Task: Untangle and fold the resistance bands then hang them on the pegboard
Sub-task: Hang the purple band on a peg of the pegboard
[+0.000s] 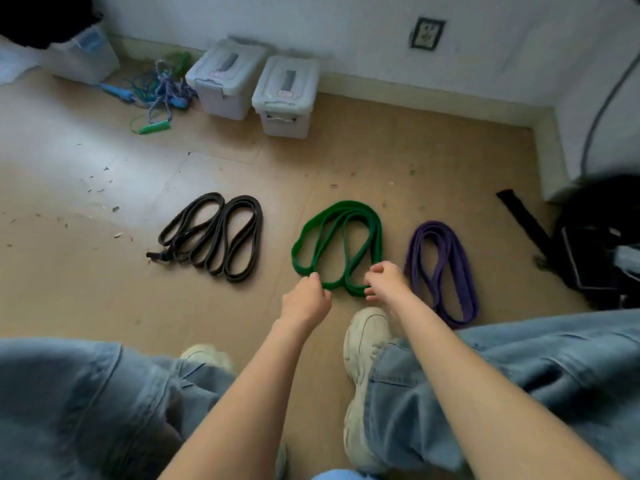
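here the left hand [306, 301] pinches the near edge of the green band [337, 247] with curled fingertips, at the band's seven o'clock. the right hand [384, 282] grips the same band at its five o'clock, fingers curled over the near loop ends. the band itself spreads away from both grips toward twelve o'clock, lying on the floor [104, 289] in several overlapping loops, its far arc well beyond the knuckles, so nearly all of it sits ahead of the hands and between them.

at three o'clock from the right hand, just beside it, the purple band [446, 271] lies folded in long loops on the floor, apart from the green one. at nine o'clock from the left hand, well apart, the black bands [214, 233] lie coiled in two side-by-side bundles.

nearer the person, a pale sneaker [363, 358] and denim legs [519, 375] frame the forearms. far off at eleven to twelve o'clock, two lidded plastic bins [256, 88] stand by the wall, with tangled jump ropes [156, 95] at their left.
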